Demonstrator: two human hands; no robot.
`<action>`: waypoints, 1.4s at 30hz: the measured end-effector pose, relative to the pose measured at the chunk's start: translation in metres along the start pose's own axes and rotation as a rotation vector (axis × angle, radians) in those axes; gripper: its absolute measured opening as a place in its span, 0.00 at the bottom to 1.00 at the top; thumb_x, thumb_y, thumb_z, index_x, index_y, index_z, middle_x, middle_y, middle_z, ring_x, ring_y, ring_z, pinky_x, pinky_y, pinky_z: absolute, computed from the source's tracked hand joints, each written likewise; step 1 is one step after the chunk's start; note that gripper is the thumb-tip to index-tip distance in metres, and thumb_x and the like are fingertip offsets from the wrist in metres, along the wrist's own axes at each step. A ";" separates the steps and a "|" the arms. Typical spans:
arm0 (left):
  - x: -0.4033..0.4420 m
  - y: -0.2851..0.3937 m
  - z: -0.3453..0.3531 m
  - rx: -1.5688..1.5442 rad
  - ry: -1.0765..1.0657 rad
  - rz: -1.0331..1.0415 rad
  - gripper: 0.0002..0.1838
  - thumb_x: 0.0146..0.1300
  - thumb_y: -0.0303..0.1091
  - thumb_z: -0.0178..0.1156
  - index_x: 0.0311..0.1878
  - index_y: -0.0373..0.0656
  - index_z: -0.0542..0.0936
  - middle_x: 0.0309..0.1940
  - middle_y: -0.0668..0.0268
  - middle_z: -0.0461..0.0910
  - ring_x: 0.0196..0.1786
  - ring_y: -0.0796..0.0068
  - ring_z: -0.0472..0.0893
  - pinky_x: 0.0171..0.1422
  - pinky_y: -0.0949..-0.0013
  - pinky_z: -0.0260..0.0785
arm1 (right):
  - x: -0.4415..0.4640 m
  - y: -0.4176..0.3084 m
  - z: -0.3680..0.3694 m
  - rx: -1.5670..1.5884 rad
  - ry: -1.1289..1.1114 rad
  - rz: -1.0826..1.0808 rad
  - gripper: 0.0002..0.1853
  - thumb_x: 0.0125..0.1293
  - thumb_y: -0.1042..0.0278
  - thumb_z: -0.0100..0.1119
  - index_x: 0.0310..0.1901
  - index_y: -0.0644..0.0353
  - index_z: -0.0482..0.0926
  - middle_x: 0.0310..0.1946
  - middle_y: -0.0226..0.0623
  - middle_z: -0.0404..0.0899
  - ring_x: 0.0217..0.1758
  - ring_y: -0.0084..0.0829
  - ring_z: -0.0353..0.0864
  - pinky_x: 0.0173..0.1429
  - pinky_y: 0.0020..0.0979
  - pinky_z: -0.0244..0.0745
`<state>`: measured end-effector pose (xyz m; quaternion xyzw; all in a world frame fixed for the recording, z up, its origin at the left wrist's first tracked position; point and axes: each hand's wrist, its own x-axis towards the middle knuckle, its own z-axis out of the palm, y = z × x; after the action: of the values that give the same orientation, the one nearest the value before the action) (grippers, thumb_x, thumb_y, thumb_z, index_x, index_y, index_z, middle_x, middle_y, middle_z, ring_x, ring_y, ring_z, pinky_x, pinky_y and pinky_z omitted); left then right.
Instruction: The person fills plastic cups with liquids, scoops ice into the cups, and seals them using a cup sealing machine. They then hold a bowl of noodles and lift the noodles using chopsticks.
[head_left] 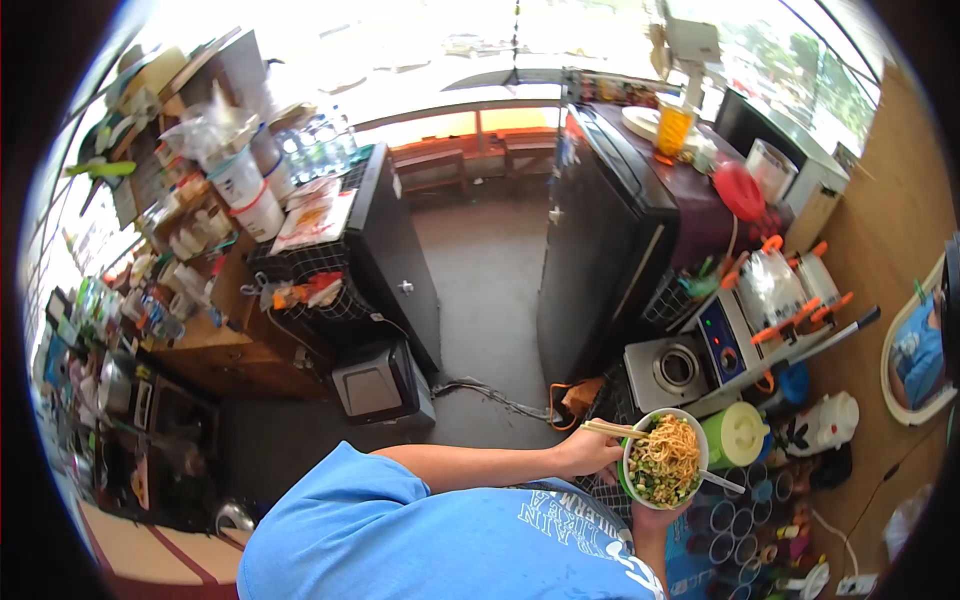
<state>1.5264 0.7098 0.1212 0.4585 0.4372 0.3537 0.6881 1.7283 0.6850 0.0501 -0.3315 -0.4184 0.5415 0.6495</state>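
A bowl (627, 470) full of noodles (672, 448) with chopped green vegetables is held in front of my blue shirt, toward the right. My left hand (588, 451) closes against the bowl's left side, its fingertips partly hidden. Just above that hand, a pair of wooden chopsticks (612, 429) lies across the rim with its tips in the noodles. From beneath, my right hand (655, 515) grips the near side of the bowl, most of its fingers out of sight. A pale spoon (722, 482) sticks out over the right rim.
Beside the bowl stands a green lidded container (735, 434), with a single-burner stove (668, 372) beyond it. Several cups (735, 525) crowd the lower right. Two black fridges (600, 250) (385, 260) flank the walkway. A bin (378, 385) and a cable (490, 395) are on the floor.
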 end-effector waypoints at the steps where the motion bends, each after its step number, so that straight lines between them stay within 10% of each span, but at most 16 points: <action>1: -0.005 0.003 -0.006 0.029 0.004 0.005 0.26 0.75 0.26 0.53 0.75 0.41 0.70 0.37 0.56 0.87 0.37 0.69 0.90 0.40 0.67 0.89 | 0.003 0.000 0.008 -0.387 -0.030 -0.130 0.35 0.80 0.41 0.34 0.76 0.60 0.60 0.72 0.47 0.68 0.72 0.45 0.73 0.75 0.48 0.73; 2: -0.010 0.006 -0.013 0.023 0.029 0.019 0.26 0.75 0.26 0.53 0.75 0.41 0.70 0.37 0.56 0.87 0.37 0.69 0.90 0.40 0.67 0.89 | 0.009 0.001 0.011 0.274 -0.016 0.112 0.35 0.80 0.40 0.34 0.76 0.60 0.62 0.71 0.46 0.70 0.71 0.45 0.74 0.74 0.48 0.74; 6: -0.025 0.012 -0.037 0.116 0.049 0.092 0.24 0.77 0.35 0.55 0.74 0.47 0.73 0.38 0.61 0.87 0.35 0.77 0.87 0.41 0.71 0.86 | 0.023 0.008 0.030 0.584 0.021 0.324 0.37 0.78 0.37 0.34 0.76 0.58 0.63 0.71 0.46 0.69 0.71 0.45 0.74 0.72 0.48 0.75; 13: -0.049 0.010 -0.086 0.130 0.026 0.220 0.25 0.75 0.38 0.59 0.73 0.49 0.74 0.39 0.64 0.86 0.36 0.80 0.86 0.43 0.73 0.84 | 0.034 0.017 0.071 0.747 -0.111 0.455 0.39 0.75 0.33 0.40 0.78 0.53 0.60 0.76 0.44 0.64 0.76 0.46 0.68 0.77 0.51 0.68; 18: -0.069 0.001 -0.117 0.334 0.184 0.476 0.57 0.58 0.39 0.77 0.82 0.36 0.50 0.42 0.60 0.87 0.34 0.80 0.84 0.38 0.77 0.78 | 0.044 0.035 0.089 0.695 -0.254 0.432 0.39 0.75 0.34 0.42 0.78 0.53 0.60 0.77 0.44 0.63 0.78 0.47 0.66 0.80 0.52 0.64; 23: -0.092 0.023 -0.128 0.364 0.276 0.612 0.55 0.56 0.36 0.78 0.82 0.40 0.55 0.37 0.59 0.88 0.29 0.78 0.85 0.35 0.72 0.79 | 0.046 0.049 0.106 0.655 -0.344 0.398 0.42 0.73 0.32 0.45 0.79 0.53 0.59 0.77 0.44 0.62 0.79 0.47 0.65 0.81 0.53 0.63; 28: -0.082 0.053 -0.117 0.569 0.537 0.743 0.07 0.65 0.30 0.68 0.43 0.38 0.88 0.27 0.58 0.88 0.29 0.74 0.89 0.33 0.71 0.80 | 0.040 0.038 0.114 0.720 -0.400 0.447 0.42 0.72 0.34 0.44 0.79 0.54 0.60 0.78 0.45 0.62 0.79 0.50 0.64 0.81 0.55 0.61; 34: -0.049 0.092 -0.074 0.542 0.649 0.521 0.15 0.68 0.35 0.68 0.26 0.36 0.83 0.17 0.64 0.80 0.20 0.79 0.75 0.24 0.69 0.65 | 0.041 0.028 0.081 0.773 -0.039 0.586 0.38 0.76 0.37 0.39 0.76 0.56 0.65 0.74 0.46 0.68 0.75 0.50 0.69 0.78 0.56 0.65; 42: -0.007 0.120 -0.040 0.737 0.459 0.331 0.24 0.71 0.38 0.65 0.20 0.34 0.72 0.11 0.58 0.67 0.16 0.73 0.59 0.23 0.61 0.55 | 0.040 -0.004 0.052 1.004 -0.201 0.509 0.37 0.78 0.37 0.37 0.77 0.56 0.63 0.75 0.46 0.67 0.75 0.48 0.70 0.77 0.54 0.67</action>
<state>1.4764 0.7559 0.2278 0.6459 0.5959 0.3721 0.2988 1.6856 0.7224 0.0832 -0.0196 -0.0767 0.8422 0.5333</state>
